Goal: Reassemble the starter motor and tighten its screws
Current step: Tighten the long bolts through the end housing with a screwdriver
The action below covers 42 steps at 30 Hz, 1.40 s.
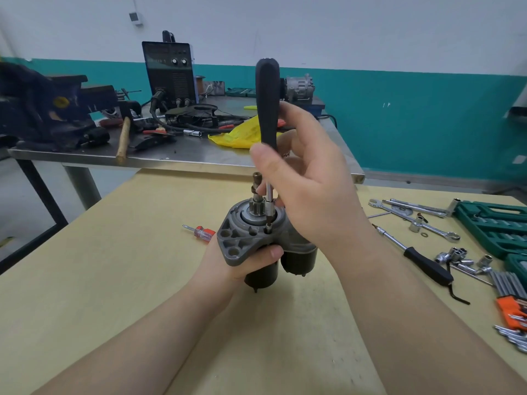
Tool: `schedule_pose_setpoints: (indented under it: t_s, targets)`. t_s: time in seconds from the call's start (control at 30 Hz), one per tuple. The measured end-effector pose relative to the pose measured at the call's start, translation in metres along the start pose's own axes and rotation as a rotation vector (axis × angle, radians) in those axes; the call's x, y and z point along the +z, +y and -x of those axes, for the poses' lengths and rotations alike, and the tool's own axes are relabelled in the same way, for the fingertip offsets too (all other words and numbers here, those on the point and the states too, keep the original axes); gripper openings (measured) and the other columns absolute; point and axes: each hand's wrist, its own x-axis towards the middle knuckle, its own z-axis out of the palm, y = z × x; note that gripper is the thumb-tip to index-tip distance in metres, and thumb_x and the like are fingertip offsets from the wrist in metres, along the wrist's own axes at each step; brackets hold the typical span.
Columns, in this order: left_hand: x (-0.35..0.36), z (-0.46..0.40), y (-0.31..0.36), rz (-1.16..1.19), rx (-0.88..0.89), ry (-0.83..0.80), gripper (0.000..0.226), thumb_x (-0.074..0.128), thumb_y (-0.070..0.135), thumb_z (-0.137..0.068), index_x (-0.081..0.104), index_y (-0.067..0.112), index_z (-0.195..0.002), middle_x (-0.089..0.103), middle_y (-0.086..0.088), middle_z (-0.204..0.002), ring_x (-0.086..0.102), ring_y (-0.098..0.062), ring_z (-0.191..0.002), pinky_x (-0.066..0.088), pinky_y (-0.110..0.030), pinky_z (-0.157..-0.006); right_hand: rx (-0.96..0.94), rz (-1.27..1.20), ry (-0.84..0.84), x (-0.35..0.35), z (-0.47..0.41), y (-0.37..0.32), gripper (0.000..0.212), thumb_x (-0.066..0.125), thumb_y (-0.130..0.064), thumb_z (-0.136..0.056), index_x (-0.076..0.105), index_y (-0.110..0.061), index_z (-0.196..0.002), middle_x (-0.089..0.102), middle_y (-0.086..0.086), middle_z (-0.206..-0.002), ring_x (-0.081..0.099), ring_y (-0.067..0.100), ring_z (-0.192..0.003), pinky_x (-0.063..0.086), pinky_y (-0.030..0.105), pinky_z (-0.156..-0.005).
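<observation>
Left hand (228, 260) wraps under cast grey flange of starter motor (253, 240), standing upright on pale wooden table (114, 280). Looks heavy, rigid; ribbed flange gives best hold. Right hand (308, 178) curls around black matte screwdriver (266, 109), bit seated in screw hole.

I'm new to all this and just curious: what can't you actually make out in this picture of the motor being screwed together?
All in the head view:
- Screw head: sunk in a hole of the starter motor, covered by the driver tip.
- Left hand fingers: hidden behind the motor's body.
- Right hand fingertips: hidden behind the driver's handle.
- Green socket case: cut off by the right edge.
- Socket size markings: too small to read.
</observation>
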Motion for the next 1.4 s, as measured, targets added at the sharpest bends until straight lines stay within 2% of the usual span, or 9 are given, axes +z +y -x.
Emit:
schedule_pose_setpoints:
  t_s: [0.1, 0.2, 0.27, 0.3, 0.43, 0.5, 0.8, 1.13, 1.4]
  targets:
    - [0.002, 0.003, 0.000, -0.021, -0.072, 0.004, 0.061, 0.084, 0.087, -0.059, 0.080, 0.053, -0.109, 0.076, 0.024, -0.123, 0.069, -0.010, -0.125, 0.055, -0.045, -0.111, -0.007, 0.038, 0.049, 0.002, -0.002, -0.003, 0.027, 0.061, -0.033, -0.105, 0.057, -0.037, -0.131, 0.070, -0.004, -0.091, 0.074, 0.021, -0.077, 0.061, 0.041, -0.066]
    - [-0.001, 0.006, -0.009, -0.024, -0.159, 0.024, 0.118, 0.074, 0.103, -0.043, 0.080, 0.019, -0.126, 0.078, 0.006, -0.129, 0.063, -0.022, -0.137, 0.050, -0.029, -0.114, 0.004, 0.092, 0.102, 0.004, -0.003, -0.006, 0.017, 0.069, -0.030, -0.097, 0.062, -0.035, -0.112, 0.074, -0.010, -0.095, 0.074, 0.015, -0.089, 0.064, 0.041, -0.077]
    - [0.001, 0.007, -0.001, -0.088, -0.116, -0.005, 0.052, 0.082, 0.073, -0.068, 0.075, 0.059, -0.118, 0.074, 0.034, -0.121, 0.065, 0.010, -0.121, 0.051, -0.009, -0.099, 0.019, 0.062, 0.126, 0.004, -0.003, -0.009, 0.021, 0.073, -0.026, -0.092, 0.061, -0.035, -0.107, 0.076, -0.010, -0.101, 0.076, 0.014, -0.093, 0.065, 0.041, -0.080]
    - [0.001, 0.007, 0.004, -0.130, -0.089, -0.022, 0.045, 0.083, 0.058, -0.070, 0.071, 0.069, -0.112, 0.069, 0.044, -0.117, 0.063, 0.019, -0.115, 0.047, -0.002, -0.094, 0.020, 0.024, 0.124, 0.003, -0.003, -0.011, 0.027, 0.074, -0.023, -0.090, 0.059, -0.034, -0.109, 0.077, -0.009, -0.105, 0.077, 0.016, -0.094, 0.066, 0.043, -0.081]
    - [-0.002, 0.013, 0.009, -0.102, -0.127, 0.017, 0.051, 0.090, 0.072, -0.064, 0.071, 0.063, -0.110, 0.070, 0.042, -0.116, 0.067, 0.016, -0.110, 0.050, -0.003, -0.087, -0.103, -0.001, -0.010, -0.001, -0.003, -0.019, 0.090, 0.066, -0.003, -0.093, 0.029, -0.057, -0.155, 0.075, -0.006, -0.111, 0.078, 0.029, -0.085, 0.067, 0.047, -0.077]
    - [-0.002, 0.018, 0.015, -0.093, -0.155, 0.028, 0.057, 0.088, 0.083, -0.060, 0.064, 0.072, -0.110, 0.068, 0.042, -0.119, 0.066, 0.016, -0.111, 0.051, -0.003, -0.085, -0.158, 0.047, -0.064, -0.006, -0.005, -0.023, 0.105, 0.063, 0.003, -0.093, 0.018, -0.067, -0.157, 0.071, -0.006, -0.105, 0.074, 0.030, -0.085, 0.067, 0.047, -0.073]
    - [0.017, 0.025, 0.031, -0.057, -0.121, 0.182, 0.093, 0.089, 0.081, -0.055, 0.062, 0.033, -0.129, 0.071, 0.034, -0.120, 0.069, 0.009, -0.111, 0.054, -0.009, -0.088, -0.123, 0.024, 0.081, -0.004, -0.025, -0.034, 0.037, 0.054, -0.019, -0.103, 0.065, -0.047, -0.125, 0.073, -0.015, -0.111, 0.076, 0.019, -0.101, 0.064, 0.046, -0.087]
    - [0.011, 0.026, 0.024, -0.050, -0.158, 0.148, 0.098, 0.091, 0.085, -0.043, 0.057, 0.040, -0.123, 0.067, 0.043, -0.117, 0.067, 0.013, -0.111, 0.053, -0.008, -0.089, -0.146, -0.055, 0.179, -0.009, -0.016, -0.032, 0.047, 0.076, -0.022, -0.096, 0.060, -0.045, -0.133, 0.068, -0.015, -0.100, 0.073, 0.026, -0.085, 0.065, 0.050, -0.077]
    - [0.008, 0.025, 0.011, -0.063, -0.197, 0.097, 0.054, 0.095, 0.062, -0.064, 0.070, 0.057, -0.112, 0.069, 0.041, -0.116, 0.068, 0.013, -0.110, 0.053, -0.006, -0.087, -0.108, -0.108, 0.112, -0.009, -0.014, -0.032, 0.042, 0.056, -0.013, -0.104, 0.061, -0.038, -0.138, 0.075, -0.004, -0.113, 0.078, 0.021, -0.093, 0.066, 0.047, -0.085]
